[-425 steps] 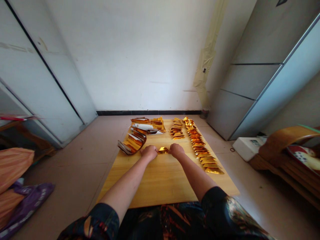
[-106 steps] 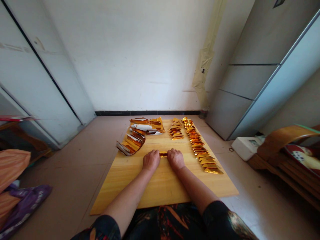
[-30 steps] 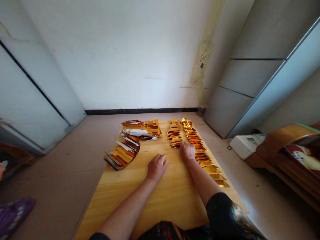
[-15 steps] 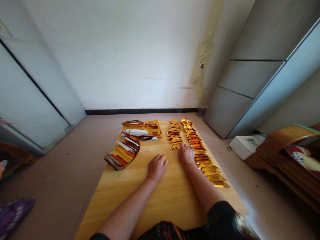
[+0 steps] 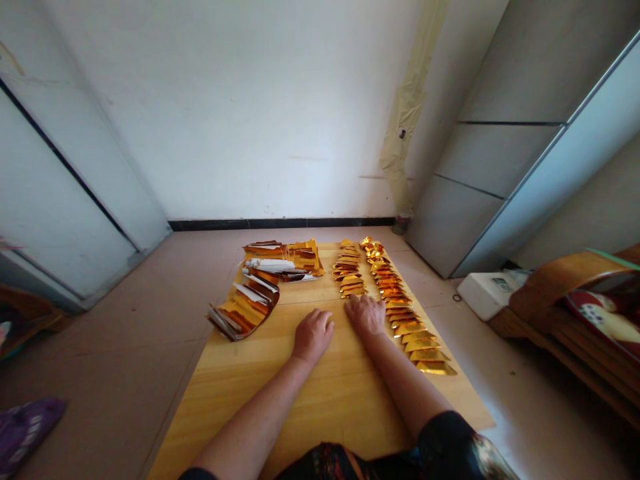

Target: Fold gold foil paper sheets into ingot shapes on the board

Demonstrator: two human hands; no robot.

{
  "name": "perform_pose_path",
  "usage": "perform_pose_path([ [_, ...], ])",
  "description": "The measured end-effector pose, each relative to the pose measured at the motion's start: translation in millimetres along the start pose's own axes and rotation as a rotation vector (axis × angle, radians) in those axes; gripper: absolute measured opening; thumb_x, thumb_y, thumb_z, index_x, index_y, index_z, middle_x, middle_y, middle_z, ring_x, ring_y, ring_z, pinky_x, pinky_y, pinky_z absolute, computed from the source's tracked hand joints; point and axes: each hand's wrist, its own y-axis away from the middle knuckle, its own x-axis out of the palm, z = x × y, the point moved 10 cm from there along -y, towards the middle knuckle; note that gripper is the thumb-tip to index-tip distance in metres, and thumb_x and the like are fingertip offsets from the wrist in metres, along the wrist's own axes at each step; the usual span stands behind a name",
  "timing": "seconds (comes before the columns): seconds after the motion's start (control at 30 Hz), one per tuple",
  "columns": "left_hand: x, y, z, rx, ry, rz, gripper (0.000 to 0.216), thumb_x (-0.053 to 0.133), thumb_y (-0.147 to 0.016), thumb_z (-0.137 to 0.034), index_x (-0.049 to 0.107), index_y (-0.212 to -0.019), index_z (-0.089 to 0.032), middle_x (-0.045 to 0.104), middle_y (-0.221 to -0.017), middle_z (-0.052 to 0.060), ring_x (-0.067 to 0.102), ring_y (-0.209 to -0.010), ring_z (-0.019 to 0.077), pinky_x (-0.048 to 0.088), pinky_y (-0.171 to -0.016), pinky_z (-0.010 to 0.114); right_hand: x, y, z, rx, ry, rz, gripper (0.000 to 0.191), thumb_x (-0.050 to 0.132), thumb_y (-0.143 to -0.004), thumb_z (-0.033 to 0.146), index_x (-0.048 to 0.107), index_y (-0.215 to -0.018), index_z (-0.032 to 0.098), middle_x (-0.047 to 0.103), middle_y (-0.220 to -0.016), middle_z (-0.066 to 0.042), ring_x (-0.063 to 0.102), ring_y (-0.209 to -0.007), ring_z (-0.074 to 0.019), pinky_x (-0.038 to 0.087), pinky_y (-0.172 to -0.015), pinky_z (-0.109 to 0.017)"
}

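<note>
Two rows of folded gold foil pieces run down the right half of the table (image 5: 350, 400): a short row (image 5: 349, 268) near the middle and a long row (image 5: 403, 313) along the right edge, crumpled-looking at its far end. The right hand (image 5: 367, 315) lies palm down with its fingers reaching forward, slightly spread, right by the near end of the short row; whether the fingertips touch the last piece I cannot tell. The left hand (image 5: 313, 335) rests well apart from both rows, fingers loosely bent, and what is under them, if anything, is hidden. At the far left of the table a curved bundle (image 5: 245, 309) of gold and brown sheets bows up at its sides like a trough, with white edges showing among its layers. Behind it lies a stack of gold sheets (image 5: 303, 252), and a white bundle (image 5: 270, 265) lies across the front of it. As for containers, a white box (image 5: 483, 295) sits on the floor at right, its contents out of sight, beside wooden furniture (image 5: 565, 275) that holds a red and cream patterned cloth (image 5: 597, 313). At lower left, a purple bag (image 5: 31, 430) with white lettering lies partly in view; what it contains cannot be told.
</note>
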Motion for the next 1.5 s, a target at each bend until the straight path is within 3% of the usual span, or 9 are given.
perform_pose_path([
  [0.6, 0.8, 1.1, -0.9, 0.025, 0.013, -0.040, 0.021, 0.052, -0.082, -0.019, 0.064, -0.099, -0.022, 0.065, -0.094, 0.003, 0.059, -0.089, 0.0161, 0.046, -0.080, 0.025, -8.4, 3.0, 3.6, -0.017, 0.002, -0.065, 0.030, 0.041, -0.092, 0.041, 0.062, -0.095, 0.020, 0.064, -0.092, -0.009, 0.059, -0.082, -0.0202, 0.028, -0.077, -0.034],
  [0.77, -24.6, 5.4, -2.6, 0.106, -0.028, -0.120, 0.019, 0.051, -0.083, -0.017, 0.065, -0.094, -0.022, 0.064, -0.091, 0.003, 0.057, -0.087, 0.0153, 0.044, -0.081, 0.025, -11.8, 15.5, 13.0, -0.074, 0.013, -0.053, 0.030, 0.041, -0.093, 0.037, 0.063, -0.086, 0.018, 0.063, -0.087, -0.007, 0.058, -0.078, -0.0179, 0.025, -0.075, -0.034],
  [0.83, -50.5, 7.6, 9.9, 0.065, -0.116, -0.181, 0.017, 0.048, -0.085, -0.021, 0.066, -0.083, -0.021, 0.064, -0.087, 0.004, 0.056, -0.087, 0.0168, 0.042, -0.081, 0.028, -12.3, 21.1, 18.9, -0.107, -0.003, -0.054, 0.029, 0.041, -0.093, 0.034, 0.063, -0.083, 0.018, 0.063, -0.084, -0.007, 0.058, -0.077, -0.0173, 0.024, -0.073, -0.033],
  [0.93, -93.7, 10.2, 45.0, -0.113, -0.315, -0.224, 0.026, 0.044, -0.087, -0.031, 0.065, -0.077, -0.019, 0.065, -0.086, 0.007, 0.054, -0.087, 0.0212, 0.039, -0.080, 0.034, -11.9, 28.0, 28.8, -0.140, -0.021, -0.049, 0.027, 0.044, -0.091, 0.033, 0.064, -0.082, 0.017, 0.063, -0.083, -0.007, 0.056, -0.077, -0.0170, 0.023, -0.072, -0.032],
  [1.07, -122.7, 9.9, 87.4, -0.276, -0.524, -0.103, 0.029, 0.052, -0.080, -0.043, 0.067, -0.075, -0.018, 0.066, -0.089, 0.009, 0.051, -0.095, 0.0278, 0.032, -0.088, 0.043, -9.5, 35.8, 46.7, -0.198, -0.032, -0.036, 0.026, 0.044, -0.091, 0.030, 0.064, -0.081, 0.017, 0.063, -0.082, -0.007, 0.055, -0.078, -0.0170, 0.023, -0.071, -0.032],
  [1.27, -103.7, 11.0, 118.7, -0.336, -0.600, 0.116, 0.025, 0.058, -0.074, -0.041, 0.068, -0.071, -0.018, 0.067, -0.086, 0.010, 0.051, -0.095, 0.0296, 0.025, -0.093, 0.050, -7.9, 47.2, 67.4, -0.296, -0.037, -0.059, 0.026, 0.041, -0.093, 0.028, 0.064, -0.083, 0.018, 0.062, -0.084, -0.007, 0.054, -0.078, -0.0162, 0.023, -0.070, -0.031],
  [1.37, -93.2, 12.7, 125.8, -0.322, -0.619, 0.131, 0.017, 0.057, -0.075, -0.031, 0.067, -0.070, -0.018, 0.066, -0.081, 0.007, 0.052, -0.092, 0.0268, 0.021, -0.097, 0.051, -7.5, 48.9, 68.4, -0.309, -0.032, -0.059, 0.027, 0.040, -0.093, 0.028, 0.063, -0.083, 0.018, 0.062, -0.085, -0.007, 0.053, -0.078, -0.0165, 0.023, -0.070, -0.031],
  [1.5, -87.5, 12.4, 132.3, -0.319, -0.594, 0.121, 0.024, 0.046, -0.079, -0.015, 0.066, -0.067, -0.016, 0.066, -0.072, 0.005, 0.055, -0.084, 0.0234, 0.014, -0.101, 0.055, -6.7, 48.4, 67.0, -0.312, -0.038, -0.062, 0.027, 0.039, -0.093, 0.026, 0.063, -0.084, 0.017, 0.062, -0.086, -0.008, 0.053, -0.079, -0.0165, 0.024, -0.070, -0.031],
])
